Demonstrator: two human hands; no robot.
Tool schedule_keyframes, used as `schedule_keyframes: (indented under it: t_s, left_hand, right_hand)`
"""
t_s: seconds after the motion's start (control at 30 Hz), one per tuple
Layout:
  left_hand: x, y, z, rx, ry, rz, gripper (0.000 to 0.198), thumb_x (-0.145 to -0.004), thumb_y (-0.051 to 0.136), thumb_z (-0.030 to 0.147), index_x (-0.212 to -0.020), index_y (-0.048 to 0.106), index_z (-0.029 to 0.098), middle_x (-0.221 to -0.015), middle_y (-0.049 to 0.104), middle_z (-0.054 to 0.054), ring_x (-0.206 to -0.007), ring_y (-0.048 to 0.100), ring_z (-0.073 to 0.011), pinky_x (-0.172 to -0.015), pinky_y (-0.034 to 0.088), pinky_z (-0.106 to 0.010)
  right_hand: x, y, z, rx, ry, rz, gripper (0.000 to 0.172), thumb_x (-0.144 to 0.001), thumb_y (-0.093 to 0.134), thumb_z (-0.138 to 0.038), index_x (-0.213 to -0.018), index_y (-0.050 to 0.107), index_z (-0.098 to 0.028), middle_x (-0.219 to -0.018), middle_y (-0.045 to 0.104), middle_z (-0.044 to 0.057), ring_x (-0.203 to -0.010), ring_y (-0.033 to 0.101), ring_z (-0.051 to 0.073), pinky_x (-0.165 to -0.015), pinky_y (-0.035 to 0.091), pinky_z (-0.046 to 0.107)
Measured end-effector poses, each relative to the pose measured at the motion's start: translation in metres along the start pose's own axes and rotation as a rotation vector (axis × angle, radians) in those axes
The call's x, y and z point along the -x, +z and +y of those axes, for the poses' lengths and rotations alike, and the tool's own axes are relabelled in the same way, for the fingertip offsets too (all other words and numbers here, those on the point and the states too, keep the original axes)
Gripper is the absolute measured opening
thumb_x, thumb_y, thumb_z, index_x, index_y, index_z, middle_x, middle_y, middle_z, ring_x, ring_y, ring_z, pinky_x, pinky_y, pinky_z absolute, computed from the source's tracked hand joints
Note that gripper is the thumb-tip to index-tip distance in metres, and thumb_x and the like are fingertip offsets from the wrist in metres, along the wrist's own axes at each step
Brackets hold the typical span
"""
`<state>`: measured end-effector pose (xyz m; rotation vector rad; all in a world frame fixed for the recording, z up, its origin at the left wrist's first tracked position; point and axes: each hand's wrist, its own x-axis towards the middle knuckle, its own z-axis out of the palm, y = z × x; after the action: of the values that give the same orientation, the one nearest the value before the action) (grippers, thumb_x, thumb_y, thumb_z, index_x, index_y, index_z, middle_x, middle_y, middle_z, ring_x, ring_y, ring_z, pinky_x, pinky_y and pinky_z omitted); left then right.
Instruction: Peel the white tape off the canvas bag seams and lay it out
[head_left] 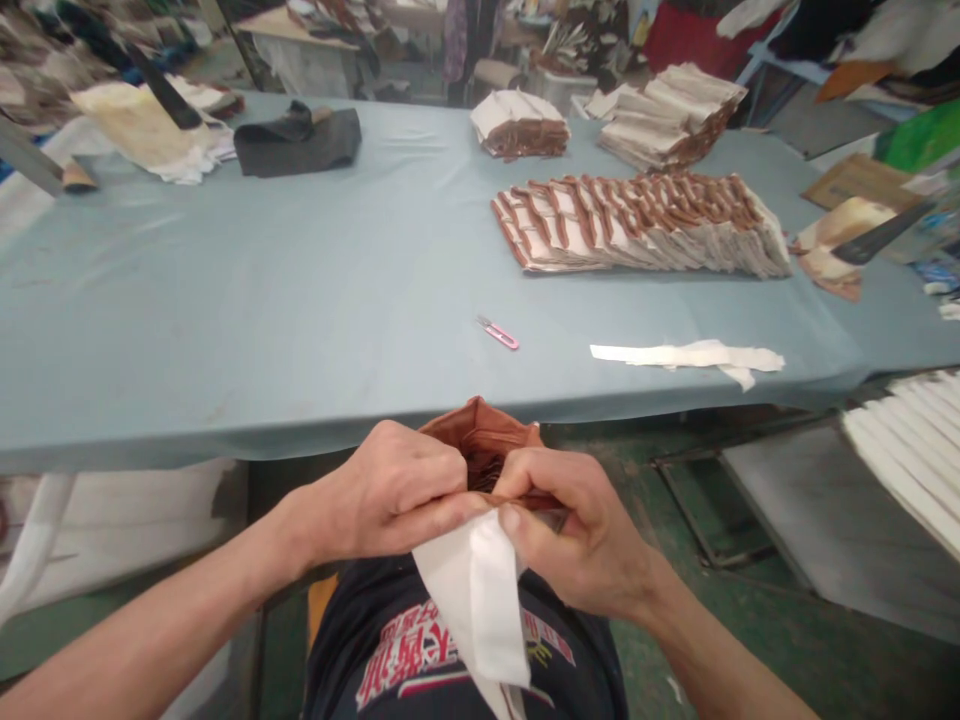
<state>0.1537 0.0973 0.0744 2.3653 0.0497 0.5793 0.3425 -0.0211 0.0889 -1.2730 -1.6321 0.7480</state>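
One left hand (412,485) and one right hand (566,520) pinch one fabric piece (469,585), one pink snipper (498,332) lying beyond.

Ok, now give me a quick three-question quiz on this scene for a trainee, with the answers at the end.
1. Multiple choice: on the table, what lies just right of the snips?
A) dark cloth
B) white strips
C) a spool

2. True or false: the left hand is holding the snips.

3. Short answer: what do the left hand and right hand pinch between them, and what hangs below it?

Key:
1. B.
2. False; the snips lie on the table.
3. A brown piece; white fabric hangs below.
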Motion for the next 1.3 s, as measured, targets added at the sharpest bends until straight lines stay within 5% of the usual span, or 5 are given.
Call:
schedule_keyframes:
  t_s: [0.27, 0.4, 0.6, 1.03, 1.3]
  left_hand:
    - [0.001, 0.007, -0.010, 0.324, -0.227, 0.045, 0.055, -0.102, 0.051, 0.064, -0.072, 0.053, 0.017, -0.066, 0.046, 0.004, -0.058, 0.039, -0.0103, -0.054, 0.031, -0.023]
    - [-0.017, -0.008, 0.016, 0.184, -0.146, -0.037, 0.056, -0.111, 0.030, 0.053, -0.073, 0.052, 0.018, -0.070, 0.051, 0.001, -0.063, 0.045, -0.0126, -0.062, 0.036, -0.026]
    - [-0.033, -0.006, 0.036, 0.037, -0.288, -0.113, 0.049, -0.109, 0.047, 0.040, -0.065, 0.045, 0.018, -0.061, 0.039, 0.006, -0.054, 0.033, -0.0094, -0.054, 0.025, -0.027]
    - [-0.021, 0.041, 0.012, 0.960, -0.581, 0.113, 0.065, -0.091, 0.067, 0.067, -0.059, 0.034, 0.020, -0.056, 0.027, 0.008, -0.049, 0.020, -0.0050, -0.044, 0.018, -0.020]
    - [-0.018, 0.047, 0.006, 1.012, -0.623, 0.103, 0.070, -0.084, 0.071, 0.071, -0.057, 0.032, 0.020, -0.054, 0.029, 0.009, -0.049, 0.020, -0.0048, -0.044, 0.018, -0.020]
  right_hand:
    - [0.001, 0.000, 0.004, 0.034, -0.030, -0.044, 0.014, -0.083, 0.055, -0.012, -0.071, 0.055, -0.021, -0.064, 0.059, -0.004, -0.057, 0.052, 0.011, -0.058, 0.039, 0.025]
    - [0.001, -0.006, -0.002, 0.093, -0.005, -0.054, 0.015, -0.083, 0.057, -0.013, -0.072, 0.052, -0.022, -0.065, 0.056, -0.004, -0.059, 0.050, 0.012, -0.059, 0.038, 0.026]
    - [0.011, -0.009, 0.000, 0.156, -0.021, -0.023, 0.020, -0.082, 0.055, -0.013, -0.071, 0.043, -0.023, -0.064, 0.050, -0.004, -0.059, 0.046, 0.012, -0.059, 0.033, 0.027]
    - [0.009, -0.023, 0.006, -0.391, 0.344, -0.262, 0.046, -0.108, 0.038, -0.050, -0.070, 0.042, -0.023, -0.066, 0.041, -0.005, -0.057, 0.037, 0.011, -0.051, 0.030, 0.026]
    - [0.019, -0.021, 0.014, 0.175, -0.077, -0.158, 0.022, -0.104, 0.047, -0.019, -0.085, 0.057, -0.021, -0.076, 0.064, 0.000, -0.067, 0.054, 0.014, -0.066, 0.037, 0.029]
